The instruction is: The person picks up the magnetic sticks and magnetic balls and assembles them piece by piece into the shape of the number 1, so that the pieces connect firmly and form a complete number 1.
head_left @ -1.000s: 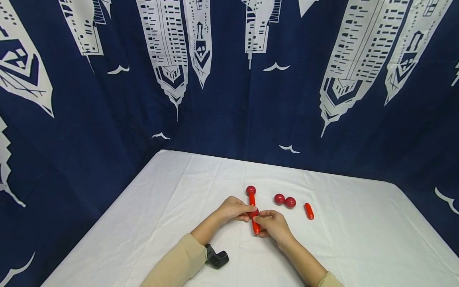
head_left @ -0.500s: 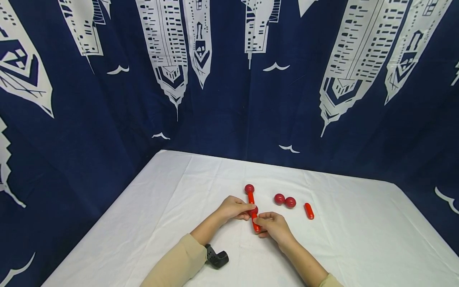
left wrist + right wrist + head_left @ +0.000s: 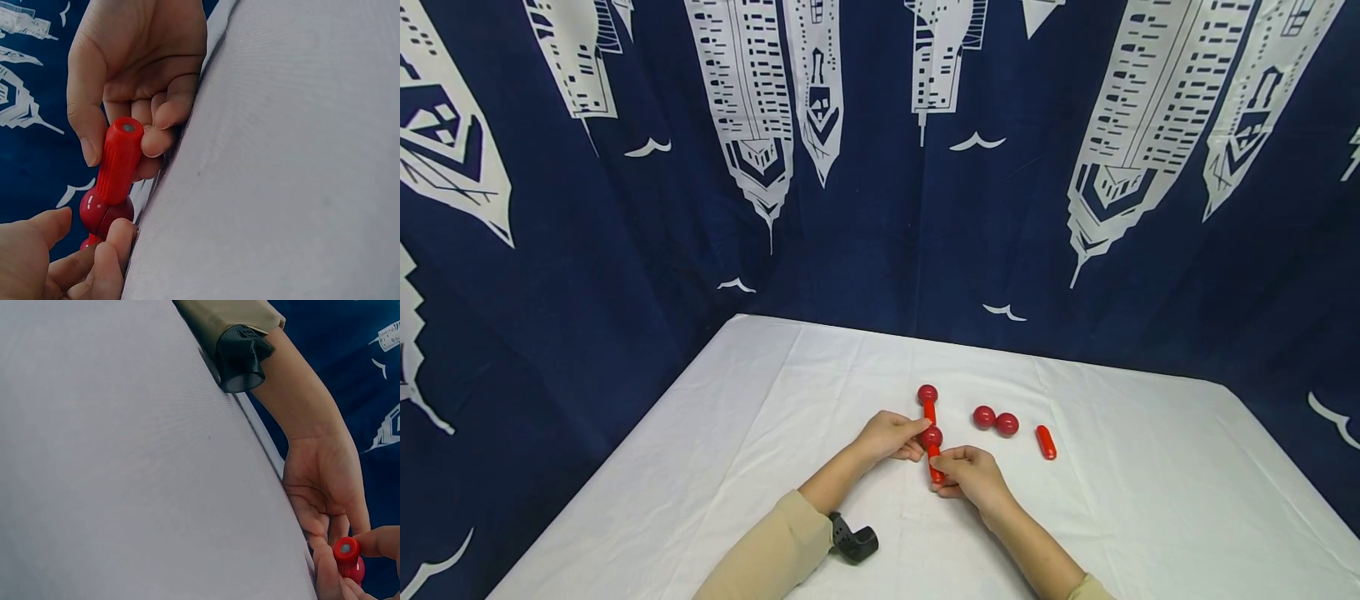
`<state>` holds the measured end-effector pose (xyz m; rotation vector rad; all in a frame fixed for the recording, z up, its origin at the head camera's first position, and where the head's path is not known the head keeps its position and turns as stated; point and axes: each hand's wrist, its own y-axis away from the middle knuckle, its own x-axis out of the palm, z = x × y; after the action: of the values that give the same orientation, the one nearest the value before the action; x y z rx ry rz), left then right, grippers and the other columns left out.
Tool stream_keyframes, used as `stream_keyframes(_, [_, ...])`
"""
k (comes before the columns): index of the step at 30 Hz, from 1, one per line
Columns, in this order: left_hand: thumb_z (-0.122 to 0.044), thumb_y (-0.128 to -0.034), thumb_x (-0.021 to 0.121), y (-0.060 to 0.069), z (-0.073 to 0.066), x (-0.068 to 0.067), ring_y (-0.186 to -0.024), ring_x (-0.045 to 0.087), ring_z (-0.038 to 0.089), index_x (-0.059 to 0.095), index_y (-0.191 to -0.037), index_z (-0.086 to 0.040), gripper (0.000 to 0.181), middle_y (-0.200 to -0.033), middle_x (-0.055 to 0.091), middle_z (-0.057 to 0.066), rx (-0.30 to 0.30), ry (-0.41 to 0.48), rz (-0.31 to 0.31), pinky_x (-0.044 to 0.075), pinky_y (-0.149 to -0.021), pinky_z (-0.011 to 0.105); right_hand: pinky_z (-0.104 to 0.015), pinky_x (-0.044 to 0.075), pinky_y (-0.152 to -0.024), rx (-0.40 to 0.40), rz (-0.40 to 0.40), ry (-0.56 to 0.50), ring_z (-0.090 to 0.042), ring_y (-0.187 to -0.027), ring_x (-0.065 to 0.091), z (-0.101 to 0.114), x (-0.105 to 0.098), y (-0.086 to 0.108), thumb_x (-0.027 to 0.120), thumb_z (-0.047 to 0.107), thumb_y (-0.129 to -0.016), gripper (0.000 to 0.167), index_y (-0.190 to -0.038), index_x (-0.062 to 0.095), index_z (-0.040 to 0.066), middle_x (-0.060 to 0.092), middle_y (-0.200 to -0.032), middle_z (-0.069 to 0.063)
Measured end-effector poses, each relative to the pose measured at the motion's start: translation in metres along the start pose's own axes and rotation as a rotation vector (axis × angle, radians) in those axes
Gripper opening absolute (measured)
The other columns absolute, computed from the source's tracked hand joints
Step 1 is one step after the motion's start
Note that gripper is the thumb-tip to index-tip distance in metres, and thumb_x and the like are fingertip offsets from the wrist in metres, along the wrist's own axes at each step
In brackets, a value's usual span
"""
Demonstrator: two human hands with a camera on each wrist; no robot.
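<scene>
A chain of red magnetic balls and rods lies between the two hands. Its far ball (image 3: pixel 927 394) joins a far rod (image 3: pixel 929 412), then come a middle ball (image 3: pixel 931 437) and a near rod (image 3: pixel 119 164) with a grey disc in its end. My left hand (image 3: pixel 885 437) holds the chain at the middle ball, thumb beside the far rod and fingers under the ball. My right hand (image 3: pixel 973 473) pinches the near rod between thumb and fingers. In the left wrist view, the near rod meets the middle ball (image 3: pixel 105 209).
Two loose red balls (image 3: pixel 996 421) sit side by side right of the chain. Farther right lies a single red rod (image 3: pixel 1046 442). A black wrist device (image 3: pixel 854 542) shows at the left sleeve. A dark blue printed curtain (image 3: pixel 880 233) hangs behind the white tabletop (image 3: pixel 820 367).
The left thumb has slid off the middle ball towards the far rod, so more of that ball shows. The chain has swung slightly at its far end. The loose pieces stay put.
</scene>
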<state>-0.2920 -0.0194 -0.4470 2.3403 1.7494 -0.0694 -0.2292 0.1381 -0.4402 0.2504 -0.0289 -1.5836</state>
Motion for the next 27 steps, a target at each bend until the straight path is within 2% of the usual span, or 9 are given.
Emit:
stream_keyframes(7, [-0.024,-0.0972,0.06,-0.003,0.002,0.003,-0.052,0.063,0.007,0.066,-0.09,0.007,0.032,-0.063,0.066,0.007,0.006,0.009,-0.011,0.053,-0.052,0.016,-0.029,0.058,-0.058,-0.028,-0.011,-0.019,-0.02,-0.062,0.067,-0.004,-0.002,-0.005,0.065,0.004,-0.09,0.02,-0.099,0.056,-0.012,0.061,-0.075,-0.012])
stream_keyframes(13, [-0.022,-0.0967,0.059,-0.002,0.0,0.003,-0.05,0.063,0.009,0.064,-0.082,0.006,0.032,-0.064,0.068,0.012,-0.04,0.068,-0.029,0.053,-0.05,0.017,-0.027,0.058,-0.056,-0.021,-0.016,-0.046,-0.019,-0.061,0.067,-0.004,-0.001,-0.003,0.066,0.005,-0.09,0.023,-0.101,0.056,-0.012,0.062,-0.076,-0.012])
stream_keyframes(16, [-0.022,-0.0961,0.059,0.001,-0.001,0.004,-0.049,0.063,0.009,0.064,-0.076,0.005,0.034,-0.065,0.068,0.013,-0.075,0.081,-0.006,0.052,-0.048,0.016,-0.027,0.058,-0.056,-0.019,-0.018,-0.048,-0.019,-0.06,0.067,-0.003,0.0,-0.001,0.066,0.006,-0.09,0.023,-0.101,0.056,-0.011,0.063,-0.076,-0.013])
stream_keyframes(20, [-0.02,-0.0943,0.062,0.006,-0.003,0.005,-0.049,0.063,0.008,0.067,-0.074,0.004,0.033,-0.061,0.067,0.009,-0.117,0.079,0.052,0.05,-0.046,0.014,-0.026,0.058,-0.058,-0.024,-0.018,-0.047,-0.019,-0.062,0.068,-0.002,0.0,0.0,0.066,0.006,-0.09,0.022,-0.101,0.057,-0.011,0.064,-0.076,-0.013])
stream_keyframes(27, [-0.018,-0.0908,0.068,0.013,-0.006,0.009,-0.045,0.06,0.005,0.071,-0.076,0.007,0.029,-0.054,0.062,0.005,-0.128,0.057,0.119,0.046,-0.044,0.01,-0.027,0.058,-0.059,-0.034,0.003,-0.047,-0.019,-0.065,0.068,-0.003,-0.001,0.0,0.065,0.004,-0.09,0.02,-0.099,0.058,-0.012,0.066,-0.076,-0.013])
